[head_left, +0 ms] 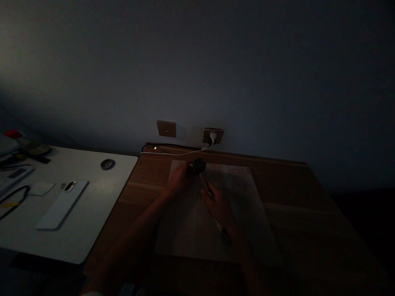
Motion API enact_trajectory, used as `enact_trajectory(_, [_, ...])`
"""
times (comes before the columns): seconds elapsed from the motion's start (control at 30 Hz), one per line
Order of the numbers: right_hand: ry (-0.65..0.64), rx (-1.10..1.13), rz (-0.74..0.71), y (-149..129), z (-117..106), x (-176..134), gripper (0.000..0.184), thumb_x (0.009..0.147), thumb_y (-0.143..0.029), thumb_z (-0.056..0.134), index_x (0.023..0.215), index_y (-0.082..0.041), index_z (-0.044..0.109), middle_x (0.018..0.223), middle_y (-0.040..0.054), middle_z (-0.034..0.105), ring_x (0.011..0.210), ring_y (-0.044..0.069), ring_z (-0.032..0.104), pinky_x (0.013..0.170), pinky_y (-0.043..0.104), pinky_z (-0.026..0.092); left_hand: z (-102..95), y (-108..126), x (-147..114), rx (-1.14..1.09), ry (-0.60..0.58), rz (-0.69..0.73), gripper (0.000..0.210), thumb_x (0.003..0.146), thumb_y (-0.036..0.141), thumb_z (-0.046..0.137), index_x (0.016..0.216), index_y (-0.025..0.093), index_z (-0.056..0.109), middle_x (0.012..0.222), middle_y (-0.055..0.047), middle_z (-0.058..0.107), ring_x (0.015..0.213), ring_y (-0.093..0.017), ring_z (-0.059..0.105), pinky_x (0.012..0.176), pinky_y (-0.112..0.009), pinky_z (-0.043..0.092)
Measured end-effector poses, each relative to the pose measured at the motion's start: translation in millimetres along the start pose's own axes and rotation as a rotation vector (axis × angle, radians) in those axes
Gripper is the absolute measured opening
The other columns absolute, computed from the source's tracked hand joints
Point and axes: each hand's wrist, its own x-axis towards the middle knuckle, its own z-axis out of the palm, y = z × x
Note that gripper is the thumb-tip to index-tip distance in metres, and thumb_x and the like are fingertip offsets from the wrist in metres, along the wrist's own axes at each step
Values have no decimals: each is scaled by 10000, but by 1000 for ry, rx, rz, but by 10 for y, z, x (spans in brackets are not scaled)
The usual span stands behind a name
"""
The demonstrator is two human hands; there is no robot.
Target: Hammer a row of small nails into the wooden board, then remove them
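Observation:
The scene is very dim. My right hand (217, 203) is wrapped round the handle of a mallet (199, 166) with a round, dark head. The handle slants up and to the left, and its dark lower end shows below my hand. My left hand (181, 177) is just left of the mallet's head, near the far edge of a pale, flat board (185, 230). Its fingers look curled together and partly hidden in shadow, so whatever they hold cannot be made out. The board lies on a brown wooden table (296, 222).
Behind the table is a wall with a blank plate (166, 128) and a socket with a white plug (212, 137). A cable (175, 154) runs along the back edge. To the left, a white table (92, 205) bears a phone (63, 207) and a tape roll (108, 164).

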Motion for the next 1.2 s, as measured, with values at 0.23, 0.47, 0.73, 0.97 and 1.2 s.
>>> enact_trajectory(0.23, [228,89,106,79,-504,-195,407,833,-616,603,896,-214,613,510,-76,464,398,122,439,384,240,340,51,593,-444,372,-268,714,209,973,208,574,1174,203,630,1126,-82,682,1052,-231,632,902,-357,503])
enact_trajectory(0.47, [366,192,205,278,-857,-301,418,781,-642,652,799,-244,527,524,-78,473,384,114,417,349,236,343,370,1148,-818,311,-388,919,242,941,144,562,872,299,734,853,-44,734,854,-202,670,779,-339,509])
enact_trajectory(0.73, [283,117,202,232,-725,-386,414,809,-646,630,803,-241,546,515,-69,480,404,127,451,370,241,353,145,796,-513,230,-425,763,249,971,173,535,1034,296,742,989,-58,748,970,-224,668,903,-372,517])
enact_trajectory(0.97, [129,63,142,92,-436,-383,396,845,-622,589,799,-229,589,535,-42,520,419,132,485,393,246,374,-170,-44,33,50,-9,85,231,839,95,604,993,198,742,990,-59,757,933,-199,690,876,-316,541])
enact_trajectory(1.2, [12,102,99,88,-171,-308,445,881,-606,562,1032,-200,666,539,-75,484,401,118,460,379,227,357,-172,-186,-17,136,-9,61,204,844,137,633,989,227,745,988,-52,756,950,-211,679,924,-347,523])
